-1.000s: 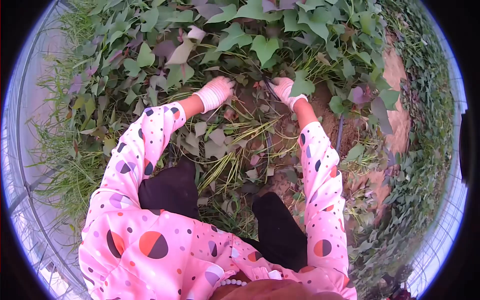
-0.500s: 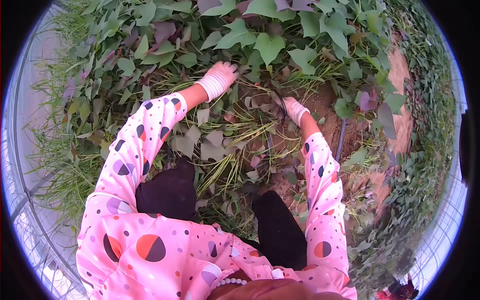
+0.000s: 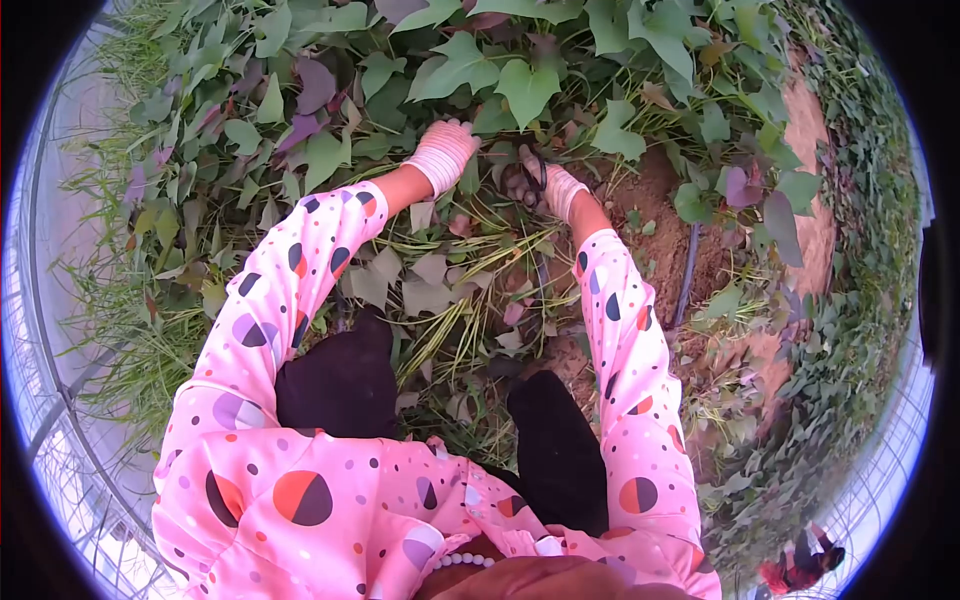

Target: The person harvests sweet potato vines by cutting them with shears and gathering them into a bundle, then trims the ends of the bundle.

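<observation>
Both my hands wear pale pink-and-white ribbed gloves with darker grey fingers. My left hand [image 3: 445, 152] is closed among the sweet potato leaves [image 3: 462, 70], its fingertips curled down into the foliage. Whatever those fingers grip is hidden. To its right, my right hand [image 3: 552, 190] is closed around a dark, thin tool [image 3: 541, 172] with a curved, loop-like part; its working end cannot be made out. Between and below the hands, cut-looking pale green stems [image 3: 470, 325] lie loosely over the soil with wilted leaves [image 3: 428, 285].
Bare reddish soil [image 3: 655, 235] shows right of my right hand, with a thin dark hose [image 3: 687, 275] lying on it. My dark-clad knees [image 3: 340, 385] are close below. Grass [image 3: 120, 330] borders the left. Another person in red [image 3: 800, 570] is at the lower right.
My right hand has moved up and left with the dark tool, closer to my left hand. My left hand has barely shifted, and the leaves around it have moved slightly.
</observation>
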{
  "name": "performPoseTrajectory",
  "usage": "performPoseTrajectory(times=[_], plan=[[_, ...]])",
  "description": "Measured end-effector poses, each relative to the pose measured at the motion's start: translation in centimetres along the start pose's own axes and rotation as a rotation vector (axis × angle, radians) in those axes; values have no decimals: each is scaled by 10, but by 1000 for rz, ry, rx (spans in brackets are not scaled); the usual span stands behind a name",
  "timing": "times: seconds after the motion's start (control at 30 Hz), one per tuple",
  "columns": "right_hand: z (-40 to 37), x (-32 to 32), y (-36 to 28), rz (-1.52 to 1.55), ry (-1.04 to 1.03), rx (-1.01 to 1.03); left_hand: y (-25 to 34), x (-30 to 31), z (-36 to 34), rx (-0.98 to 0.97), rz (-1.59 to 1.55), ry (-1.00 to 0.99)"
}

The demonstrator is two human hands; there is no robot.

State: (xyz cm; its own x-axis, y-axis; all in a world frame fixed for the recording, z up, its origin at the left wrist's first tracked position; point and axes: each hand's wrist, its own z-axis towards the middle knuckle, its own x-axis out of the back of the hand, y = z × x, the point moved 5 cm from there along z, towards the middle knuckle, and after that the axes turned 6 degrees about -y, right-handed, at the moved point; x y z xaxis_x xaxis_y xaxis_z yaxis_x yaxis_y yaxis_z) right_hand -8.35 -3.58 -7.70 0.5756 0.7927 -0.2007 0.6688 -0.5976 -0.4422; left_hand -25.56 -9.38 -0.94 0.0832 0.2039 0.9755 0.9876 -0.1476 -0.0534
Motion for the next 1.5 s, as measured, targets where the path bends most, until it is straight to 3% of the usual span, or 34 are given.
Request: performPoseTrajectory(times=[0.13,0.2,0.23,0.27,0.33,0.4,0.47,0.5,0.6,0.67,0.73,0.8,0.83,0.87,0.93,0.97,1.2,1.43,1.5], plan=[[7,-4,-10,57,35,-51,0,-13,7,22,-52,-7],[7,2,-18,-116,131,-7,0,-20,14,34,-66,-21],[18,7,-17,-134,183,111,-4,-23,17,111,-169,-36],[29,11,-12,-135,187,114,-10,-27,19,189,-272,-51],[32,13,-11,-464,346,77,-10,-17,8,156,-278,-42],[41,14,9,-444,314,97,-15,-18,0,199,-273,-9],[56,15,25,-886,224,408,-27,-27,-1,220,-381,-24],[48,6,37,-284,131,148,-34,-33,0,240,-485,-39],[17,-7,27,-294,37,29,-51,-56,-5,377,-724,-94],[5,-16,18,-301,37,6,-65,-111,6,334,-1201,-131],[7,-16,17,-343,91,-82,-63,-107,3,331,-1319,-156],[60,1,37,-284,120,-49,-54,-93,-6,375,-1483,-155],[64,3,36,-406,145,-57,-51,-97,-3,294,-1540,-181],[66,4,37,-526,171,-65,-51,-99,-2,290,-1539,-191],[43,-2,31,-423,140,-2,-51,-96,-1,293,-1317,-218],[19,-9,22,-316,80,17,-48,-76,-10,411,-1382,-223],[12,-20,3,-117,-42,-16,-47,-79,-9,446,-1430,-147],[42,-18,7,-38,36,-44,-46,-86,-4,410,-1312,-173],[60,-12,6,-180,178,102,-45,-81,-9,416,-1332,-157]])
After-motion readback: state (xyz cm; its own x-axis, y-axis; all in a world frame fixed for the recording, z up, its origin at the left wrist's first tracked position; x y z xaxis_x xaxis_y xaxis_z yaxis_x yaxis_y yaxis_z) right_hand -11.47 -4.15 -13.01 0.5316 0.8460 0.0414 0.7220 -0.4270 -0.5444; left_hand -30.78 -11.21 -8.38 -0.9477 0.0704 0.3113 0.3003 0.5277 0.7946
